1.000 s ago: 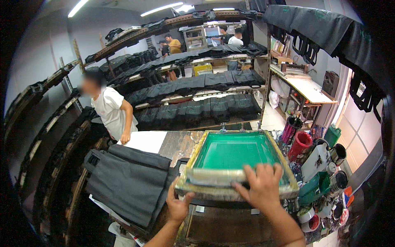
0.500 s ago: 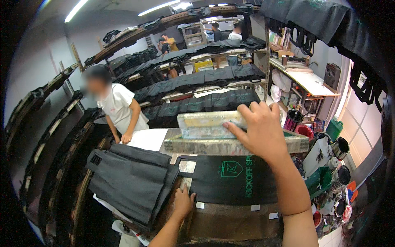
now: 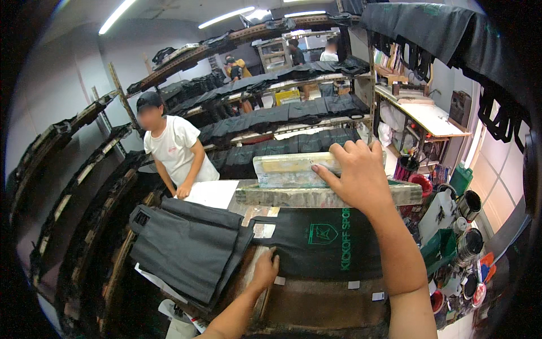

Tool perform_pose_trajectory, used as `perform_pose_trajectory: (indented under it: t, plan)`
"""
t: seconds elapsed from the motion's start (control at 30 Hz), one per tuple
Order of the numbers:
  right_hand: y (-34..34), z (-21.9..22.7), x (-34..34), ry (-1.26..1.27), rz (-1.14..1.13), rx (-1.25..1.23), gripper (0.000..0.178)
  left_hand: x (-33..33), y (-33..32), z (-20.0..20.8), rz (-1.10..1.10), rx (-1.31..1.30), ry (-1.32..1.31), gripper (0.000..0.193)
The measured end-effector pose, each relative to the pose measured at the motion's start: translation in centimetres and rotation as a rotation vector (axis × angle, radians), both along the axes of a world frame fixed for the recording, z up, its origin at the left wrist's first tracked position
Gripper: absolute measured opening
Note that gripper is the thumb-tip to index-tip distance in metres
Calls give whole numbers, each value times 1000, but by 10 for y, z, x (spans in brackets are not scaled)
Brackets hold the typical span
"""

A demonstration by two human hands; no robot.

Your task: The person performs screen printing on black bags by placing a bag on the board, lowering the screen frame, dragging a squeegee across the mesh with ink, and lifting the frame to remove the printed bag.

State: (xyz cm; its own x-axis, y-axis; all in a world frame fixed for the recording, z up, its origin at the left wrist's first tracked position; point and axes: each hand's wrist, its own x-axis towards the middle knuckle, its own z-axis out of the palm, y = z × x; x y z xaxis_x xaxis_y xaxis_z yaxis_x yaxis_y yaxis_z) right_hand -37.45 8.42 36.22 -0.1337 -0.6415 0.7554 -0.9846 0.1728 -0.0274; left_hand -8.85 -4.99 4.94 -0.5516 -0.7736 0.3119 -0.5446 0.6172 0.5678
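My right hand [image 3: 361, 178] is wrapped over the top of a squeegee [image 3: 288, 171] with a pale, paint-stained handle. The squeegee rests at a wooden screen-printing frame [image 3: 316, 196], which is tilted up and seen edge-on. Below the frame a black fabric bag [image 3: 299, 257] lies flat on the brown printing board [image 3: 322, 308], bearing a green shield emblem and lettering. My left hand [image 3: 264, 270] is closed at the bag's left edge, near its handle; the fingertips are partly hidden. Just left of that hand is a stack of black bags [image 3: 186, 248].
Across the table a co-worker in a white shirt [image 3: 178, 144] touches a white sheet [image 3: 214, 194]. Racks of black bags [image 3: 282, 121] stand behind and to the left. Paint cans [image 3: 468, 243] crowd the right side. More bags [image 3: 429, 28] hang at upper right.
My left hand has shifted slightly right along the bag's edge, its fingers more curled. The squeegee and frame stay raised in my right hand. The co-worker has straightened a little.
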Motion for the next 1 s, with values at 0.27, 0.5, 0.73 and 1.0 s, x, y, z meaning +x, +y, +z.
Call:
perform_pose_trajectory:
  t: [0.27, 0.5, 0.73, 1.0]
  plan:
    - [0, 2, -1, -1, 15, -2, 48, 46, -99, 163, -22, -145, 135, 31]
    - [-3, 0, -3, 5, 7, -16, 47, 189, -161, 233, 76, -22, -5, 32]
    - [-2, 4, 0, -20, -9, 15, 47, 272, -177, 252, 160, 40, 133, 28]
    - [0, 4, 5, -8, -15, 14, 48, 276, -180, 308, 161, -103, 148, 28]
